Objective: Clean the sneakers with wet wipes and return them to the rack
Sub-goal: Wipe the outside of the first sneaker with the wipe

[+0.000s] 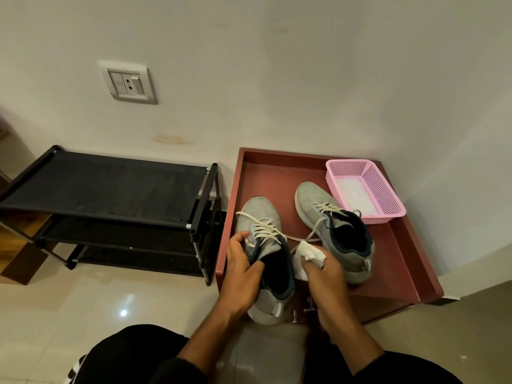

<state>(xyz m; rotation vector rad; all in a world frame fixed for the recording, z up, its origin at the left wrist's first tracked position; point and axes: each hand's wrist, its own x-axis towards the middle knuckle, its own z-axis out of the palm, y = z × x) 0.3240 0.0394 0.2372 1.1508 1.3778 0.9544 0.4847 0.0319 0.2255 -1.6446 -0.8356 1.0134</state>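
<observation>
The left hand (243, 270) grasps the near grey mesh sneaker (270, 261) at its collar, toe pointing far, heel near. The right hand (327, 275), fingers clenched on a crumpled white wet wipe (306, 256), sits just right of that sneaker's side. The second grey sneaker (335, 228) lies on the red-brown wooden tray (399, 261). The pink perforated plastic basket (365, 189) holds something pale, unidentifiable. The black fabric-shelved rack (108, 187) stands left.
</observation>
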